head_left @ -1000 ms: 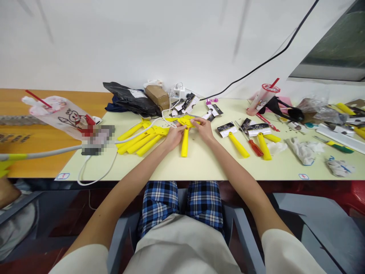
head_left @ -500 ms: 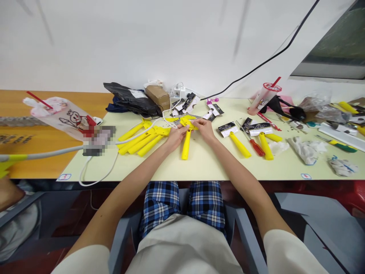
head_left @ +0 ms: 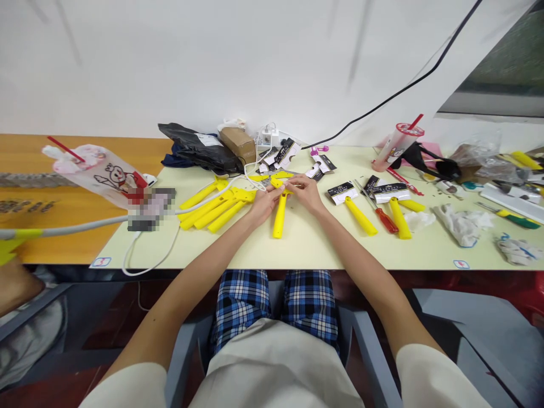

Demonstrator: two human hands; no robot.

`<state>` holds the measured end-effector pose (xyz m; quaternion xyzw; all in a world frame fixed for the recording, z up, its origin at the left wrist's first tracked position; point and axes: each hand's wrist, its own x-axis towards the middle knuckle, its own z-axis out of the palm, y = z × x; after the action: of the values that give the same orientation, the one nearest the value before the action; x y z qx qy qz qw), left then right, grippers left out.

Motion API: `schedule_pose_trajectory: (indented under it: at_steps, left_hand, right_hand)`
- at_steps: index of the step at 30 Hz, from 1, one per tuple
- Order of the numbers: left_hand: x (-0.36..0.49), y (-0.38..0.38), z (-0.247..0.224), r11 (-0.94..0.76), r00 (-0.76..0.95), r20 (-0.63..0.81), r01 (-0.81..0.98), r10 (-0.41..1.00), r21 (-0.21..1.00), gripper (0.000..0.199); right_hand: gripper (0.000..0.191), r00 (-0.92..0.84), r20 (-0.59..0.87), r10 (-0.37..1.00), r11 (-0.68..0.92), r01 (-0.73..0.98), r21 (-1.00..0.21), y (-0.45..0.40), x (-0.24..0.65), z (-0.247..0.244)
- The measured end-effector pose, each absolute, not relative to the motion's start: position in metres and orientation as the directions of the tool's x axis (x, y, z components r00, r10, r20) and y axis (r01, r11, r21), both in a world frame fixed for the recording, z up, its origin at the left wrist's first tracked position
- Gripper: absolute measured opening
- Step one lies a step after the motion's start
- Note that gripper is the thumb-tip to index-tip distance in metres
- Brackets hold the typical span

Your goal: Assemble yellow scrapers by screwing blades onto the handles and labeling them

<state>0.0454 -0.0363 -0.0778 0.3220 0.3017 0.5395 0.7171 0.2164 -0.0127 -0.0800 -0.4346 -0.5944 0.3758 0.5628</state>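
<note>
Both my hands are at the head of a yellow T-shaped scraper over the table, its long handle pointing down toward me. My left hand closes on the left side of the head. From the right, the fingers of my right hand pinch the head's other side; the fingertips hide part of it. Just left of my left hand lies a pile of similar yellow scrapers. Behind my hands are black-and-white cards. To the right rests a yellow scraper with a card over its head.
A red-handled screwdriver lies among carded scrapers. Drink cups stand at left and right. A white cable crosses the pile. Crumpled gloves and a green-yellow tool lie farther right. Another person's arm shows at far left.
The scraper's head has turned slightly between my hands, and my fingers have closed in nearer each other on it. The whole view has shifted a little.
</note>
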Motion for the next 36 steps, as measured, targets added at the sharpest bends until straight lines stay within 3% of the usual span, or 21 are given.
schedule_pose_trajectory:
  at_steps: [4, 9, 14, 18, 25, 30, 36]
  left_hand:
    - [0.046, -0.037, -0.076, 0.192, 0.227, -0.07, -0.575, 0.971, 0.795, 0.019]
    - [0.041, -0.032, -0.066, 0.142, 0.142, -0.066, -0.625, 0.988, 0.768, 0.02]
    - [0.026, -0.019, -0.052, 0.019, 0.008, -0.019, -0.696, 1.0, 0.718, 0.025]
    - [0.012, -0.009, -0.049, 0.002, -0.043, -0.045, -0.707, 0.998, 0.707, 0.031]
    - [0.003, 0.0, -0.059, 0.082, -0.023, -0.141, -0.713, 0.99, 0.696, 0.033]
    - [0.005, 0.001, -0.062, 0.122, 0.027, -0.145, -0.703, 0.989, 0.7, 0.035]
    - [0.008, -0.006, -0.057, 0.099, 0.047, -0.093, -0.697, 0.995, 0.71, 0.04]
  right_hand:
    - [0.05, -0.045, 0.481, 0.875, 0.477, 0.243, -0.845, -0.013, 0.216, -0.081]
    - [0.061, 0.007, 0.516, 0.857, 0.474, 0.384, -0.792, -0.001, 0.225, -0.093]
    - [0.041, -0.015, 0.52, 0.854, 0.428, 0.589, -0.685, 0.011, 0.244, -0.106]
    - [0.04, -0.112, 0.489, 0.865, 0.425, 0.682, -0.595, 0.018, 0.248, -0.11]
    - [0.032, -0.283, 0.497, 0.82, 0.527, 0.713, -0.462, 0.033, 0.23, -0.101]
    - [0.034, -0.402, 0.499, 0.768, 0.6, 0.724, -0.34, 0.034, 0.208, -0.096]
    - [0.026, -0.461, 0.44, 0.77, 0.61, 0.735, -0.297, 0.032, 0.199, -0.098]
